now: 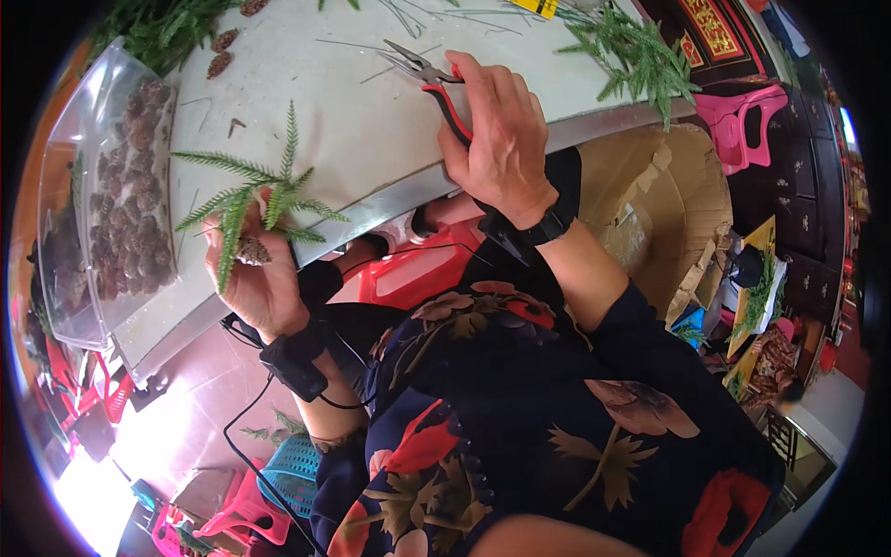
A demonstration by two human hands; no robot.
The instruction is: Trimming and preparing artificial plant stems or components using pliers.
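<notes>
My left hand (257, 285) is closed around an artificial green fir sprig (269, 190) at the table's near edge. A small brown pine cone (251, 251) sits among the sprig's lower needles, against my fingers. Over the table, my right hand (501, 139) grips red-and-black-handled needle-nose pliers (434, 82). The pliers' jaws point up and to the left and are parted, with thin green wires (371, 70) lying on the table just beyond them. How the cone is joined to the sprig is hidden by my fingers.
At left a clear plastic bin (97, 232) holds many pine cones (135, 195). Loose cones (220, 64) lie near its far end. More green branches (631, 56) rest at the table's far right. A cardboard box (687, 200) stands at right, and a red stool (408, 269) is below the edge.
</notes>
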